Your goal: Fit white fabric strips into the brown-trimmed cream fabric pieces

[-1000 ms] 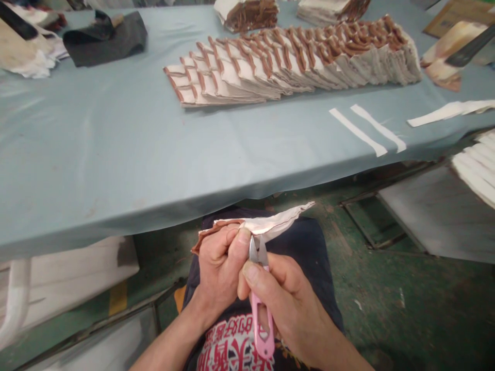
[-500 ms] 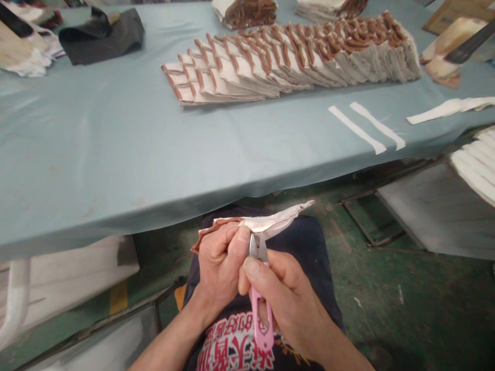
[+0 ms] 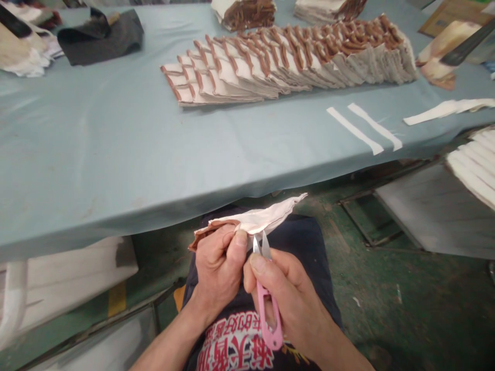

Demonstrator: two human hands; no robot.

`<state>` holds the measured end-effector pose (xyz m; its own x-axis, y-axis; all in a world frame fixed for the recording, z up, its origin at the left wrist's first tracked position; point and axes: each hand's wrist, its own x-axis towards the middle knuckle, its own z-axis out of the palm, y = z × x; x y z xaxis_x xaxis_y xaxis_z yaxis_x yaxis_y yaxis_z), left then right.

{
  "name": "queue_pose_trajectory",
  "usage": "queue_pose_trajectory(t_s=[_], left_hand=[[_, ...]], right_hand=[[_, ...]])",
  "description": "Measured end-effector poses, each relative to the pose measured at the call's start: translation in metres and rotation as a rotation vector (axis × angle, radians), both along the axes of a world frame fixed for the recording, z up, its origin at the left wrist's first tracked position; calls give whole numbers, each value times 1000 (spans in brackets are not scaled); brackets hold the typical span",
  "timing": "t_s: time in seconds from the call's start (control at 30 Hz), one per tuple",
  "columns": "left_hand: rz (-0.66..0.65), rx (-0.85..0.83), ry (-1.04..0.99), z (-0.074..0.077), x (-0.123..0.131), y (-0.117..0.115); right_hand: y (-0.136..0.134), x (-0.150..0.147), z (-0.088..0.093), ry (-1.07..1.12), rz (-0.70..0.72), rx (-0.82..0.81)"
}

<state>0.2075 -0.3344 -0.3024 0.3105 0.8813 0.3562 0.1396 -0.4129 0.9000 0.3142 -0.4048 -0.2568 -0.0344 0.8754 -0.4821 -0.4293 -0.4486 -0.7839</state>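
Head view, down over a lap: left hand (image 3: 218, 268) closed on a folded fabric piece (image 3: 253, 222), thumb pressed flat on top near the fold, fingers curled beneath. Fabric piece cream with a brown edge at its left end, its pointed tip reaching up and to the right of the hand, held above the dark trousers (image 3: 309, 247) and just in front of the table edge. Right hand (image 3: 288, 304) wrapped around pink thread snips (image 3: 266, 304), thumb on the upper blade arm, pink loop of the handle poking out below the palm. Metal blade tips slightly parted, pointing up, right beside the left thumb and touching or nearly touching the lower edge of the fabric piece; exact contact not clear.

Beyond the fabric piece, a long table (image 3: 116, 154) under a pale blue-grey cover. Farther back on it, up and right of the fabric piece, a fanned row of similar cream-and-brown pieces (image 3: 290, 62), overlapping like shingles. Right of that row, two narrow white strips (image 3: 363, 129) lying side by side near the table edge, and another white strip (image 3: 444, 109) farther right. Far left of the row, a dark grey folded cloth (image 3: 104, 36). Below the table, right of the fabric piece, green floor (image 3: 406, 309) and a stack of white pieces (image 3: 474, 165) at the frame edge.
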Motion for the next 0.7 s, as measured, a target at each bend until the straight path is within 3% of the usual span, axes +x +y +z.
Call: queue_pose_trajectory(t_s=[0.37,0.53,0.7], left_hand=[[158,209,122,-13,-5,0],[96,239,136,-17,-7,1],[72,223,117,-25,-12,1]], right_hand=[[-1,-3,-8,302,-61,-6],[-6,11,-12,313,-36,-33],[-5,25,-20,459,26,-89]])
